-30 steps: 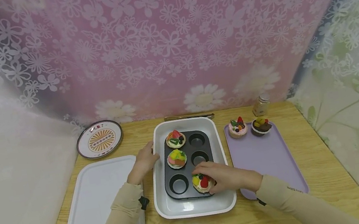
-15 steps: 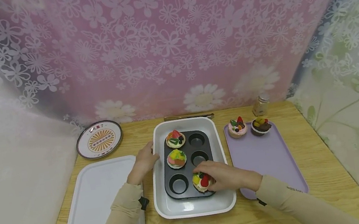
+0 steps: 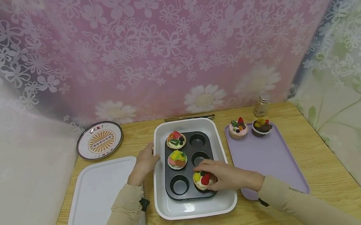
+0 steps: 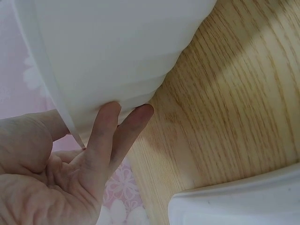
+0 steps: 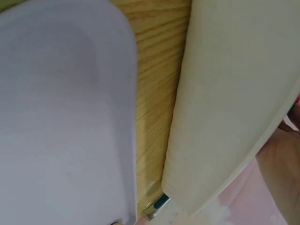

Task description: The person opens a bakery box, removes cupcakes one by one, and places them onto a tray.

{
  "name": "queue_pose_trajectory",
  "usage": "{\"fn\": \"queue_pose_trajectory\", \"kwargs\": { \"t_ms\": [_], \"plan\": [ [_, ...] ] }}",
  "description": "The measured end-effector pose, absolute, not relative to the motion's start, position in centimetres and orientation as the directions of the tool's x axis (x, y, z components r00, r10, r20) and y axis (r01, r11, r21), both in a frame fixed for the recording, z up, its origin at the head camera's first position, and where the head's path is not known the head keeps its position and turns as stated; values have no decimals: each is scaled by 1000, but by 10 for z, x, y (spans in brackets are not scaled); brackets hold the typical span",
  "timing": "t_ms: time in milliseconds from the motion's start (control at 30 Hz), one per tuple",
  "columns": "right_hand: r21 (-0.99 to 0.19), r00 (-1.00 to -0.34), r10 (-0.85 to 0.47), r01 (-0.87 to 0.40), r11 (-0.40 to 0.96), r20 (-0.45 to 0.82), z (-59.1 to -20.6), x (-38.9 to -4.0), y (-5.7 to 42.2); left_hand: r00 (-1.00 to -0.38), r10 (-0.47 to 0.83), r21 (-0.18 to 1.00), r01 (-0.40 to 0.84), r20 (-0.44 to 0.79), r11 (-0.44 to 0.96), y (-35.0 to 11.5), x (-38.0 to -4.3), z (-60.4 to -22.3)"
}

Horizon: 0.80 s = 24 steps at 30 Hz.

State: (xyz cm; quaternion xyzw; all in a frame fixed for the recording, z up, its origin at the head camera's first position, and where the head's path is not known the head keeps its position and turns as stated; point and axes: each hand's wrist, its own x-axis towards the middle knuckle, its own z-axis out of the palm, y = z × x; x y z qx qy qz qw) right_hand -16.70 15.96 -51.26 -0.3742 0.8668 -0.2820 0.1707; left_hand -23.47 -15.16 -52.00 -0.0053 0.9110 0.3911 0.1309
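My right hand (image 3: 223, 175) holds a fruit-topped tart (image 3: 202, 181) at the front right cup of a dark muffin tin (image 3: 192, 192). The tart has yellow and red fruit on cream; my fingers hide its right side. That tin lies inside a deep white tray (image 3: 199, 211). My left hand (image 3: 145, 162) grips the tray's left rim. In the left wrist view, its fingers (image 4: 101, 136) lie along the outer wall. Two other fruit tarts, a far one (image 3: 175, 140) and a nearer one (image 3: 177, 159), sit in the tin's left column.
A lilac tray (image 3: 272, 161) at right bears a pink cupcake (image 3: 238, 128) and a chocolate cupcake (image 3: 261, 127). Behind it stands a small jar (image 3: 262, 105). Tongs (image 3: 190, 117) lie behind the deep tray. At left are a white flat tray (image 3: 103, 194) and a patterned plate (image 3: 100, 140).
The tart at the front right cup has shifted slightly away from me with my right hand. My left hand has stayed on the tray's rim.
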Motion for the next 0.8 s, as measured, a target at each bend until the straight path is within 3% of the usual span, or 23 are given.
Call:
{"fn": "queue_pose_trajectory", "kwargs": {
  "t_ms": [800],
  "plan": [
    [-704,-817,-576,-427,568,31,-483,-182,184,-970,101,698,-86,-222,711,-151,-234,-520]
  ]
}}
